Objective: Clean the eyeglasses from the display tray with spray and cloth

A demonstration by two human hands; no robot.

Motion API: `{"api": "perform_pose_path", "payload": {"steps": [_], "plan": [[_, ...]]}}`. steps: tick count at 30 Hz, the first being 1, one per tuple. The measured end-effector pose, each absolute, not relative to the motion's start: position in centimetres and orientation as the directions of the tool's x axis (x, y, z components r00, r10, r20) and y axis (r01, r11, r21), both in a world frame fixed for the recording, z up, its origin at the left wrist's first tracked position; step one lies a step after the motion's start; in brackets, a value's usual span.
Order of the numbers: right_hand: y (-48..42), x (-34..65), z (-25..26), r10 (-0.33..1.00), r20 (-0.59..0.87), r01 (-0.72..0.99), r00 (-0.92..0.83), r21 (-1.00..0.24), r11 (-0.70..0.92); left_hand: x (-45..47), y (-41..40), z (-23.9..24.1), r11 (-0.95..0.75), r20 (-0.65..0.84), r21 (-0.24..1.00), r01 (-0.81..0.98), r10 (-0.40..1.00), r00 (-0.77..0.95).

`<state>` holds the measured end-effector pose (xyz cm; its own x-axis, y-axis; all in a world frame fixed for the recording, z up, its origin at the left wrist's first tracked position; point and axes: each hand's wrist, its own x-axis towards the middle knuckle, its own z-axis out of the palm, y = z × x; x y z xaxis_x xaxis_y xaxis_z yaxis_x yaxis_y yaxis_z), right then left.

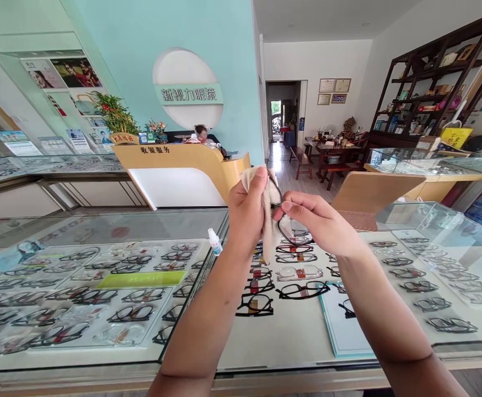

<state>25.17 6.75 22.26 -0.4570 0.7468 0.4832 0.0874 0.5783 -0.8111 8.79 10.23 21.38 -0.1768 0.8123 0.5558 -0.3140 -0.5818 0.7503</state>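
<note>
Above the glass counter, my left hand (249, 205) is closed around a beige cleaning cloth (267, 231) that is folded over one side of a pair of dark-framed eyeglasses (294, 238). My right hand (313, 218) pinches the same eyeglasses near the middle of the frame, between thumb and fingers. One lens rim hangs free below my right fingers; the cloth partly covers the other rim. A small white spray bottle (215, 242) stands on the counter to the left of my forearms.
Below my hands, the glass display counter (241, 353) holds rows of eyeglasses (303, 289). A brown wooden chair back (373, 193) rises beyond it. A person (202, 133) sits behind the curved reception desk (175, 160). Further back are a dark wooden table (334, 146) and a shelf (421, 88).
</note>
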Motion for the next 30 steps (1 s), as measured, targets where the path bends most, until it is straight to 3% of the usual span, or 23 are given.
{"api": "perform_pose_path", "payload": {"steps": [9, 15, 21, 27, 30], "plan": [[7.2, 27.0, 22.9, 0.784, 0.475, 0.011, -0.399, -0.853, 0.522, 4.9, 11.3, 21.9, -0.508, 0.557, 0.83, -0.23, 0.774, 0.3], [7.5, 26.1, 22.2, 0.776, 0.482, -0.003, -0.406, -0.85, 0.526, 7.3, 11.3, 21.2, -0.608, 0.66, 0.741, -0.284, 0.739, 0.139], [7.3, 25.3, 22.1, 0.767, 0.48, 0.008, -0.425, -0.846, 0.533, 8.2, 10.4, 21.3, -0.678, 0.669, 0.715, -0.17, 0.734, -0.119], [7.4, 26.8, 22.6, 0.807, 0.452, -0.038, -0.38, -0.879, 0.474, 5.5, 11.1, 21.9, -0.561, 0.595, 0.803, -0.203, 0.774, 0.214], [7.5, 26.6, 22.5, 0.802, 0.467, -0.053, -0.372, -0.874, 0.483, 5.6, 11.5, 21.9, -0.536, 0.596, 0.801, -0.268, 0.756, 0.269]]}}
